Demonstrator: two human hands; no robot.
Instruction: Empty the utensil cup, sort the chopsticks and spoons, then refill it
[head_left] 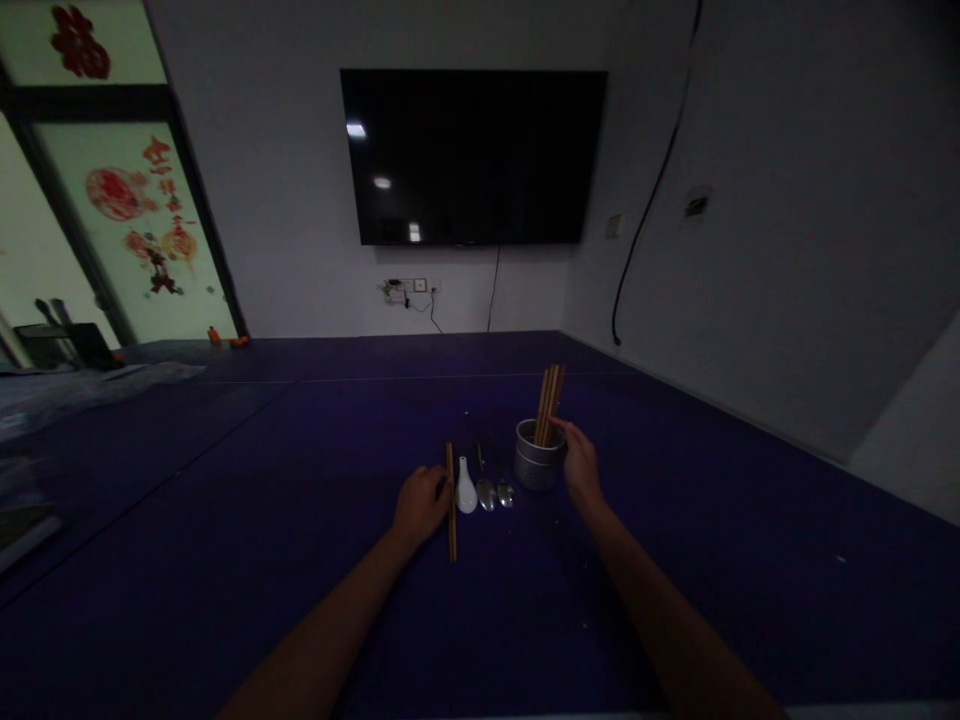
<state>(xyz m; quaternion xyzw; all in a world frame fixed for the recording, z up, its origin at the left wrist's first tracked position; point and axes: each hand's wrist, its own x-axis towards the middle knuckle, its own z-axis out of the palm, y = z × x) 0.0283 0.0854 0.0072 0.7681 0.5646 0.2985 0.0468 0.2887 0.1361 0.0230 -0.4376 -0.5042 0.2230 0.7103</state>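
Note:
A round metal holder (536, 462) stands on the dark blue table (225, 520) with several wooden chopsticks (550, 398) upright in it. My right hand (580, 465) is beside the holder's right rim, fingers pinched on the lower part of those chopsticks. My left hand (421, 503) rests curled on the table, its fingers on a wooden chopstick pair (451, 515) lying flat and pointing away from me. Between the two hands lie a white ceramic spoon (466, 488) and two metal spoons (495, 485).
A black wall screen (472, 155) hangs on the far wall above a socket with cables (409, 290). Glass doors with red paper cut-outs (142, 215) are at the left. Crumpled covering (90, 385) lies at the table's far left.

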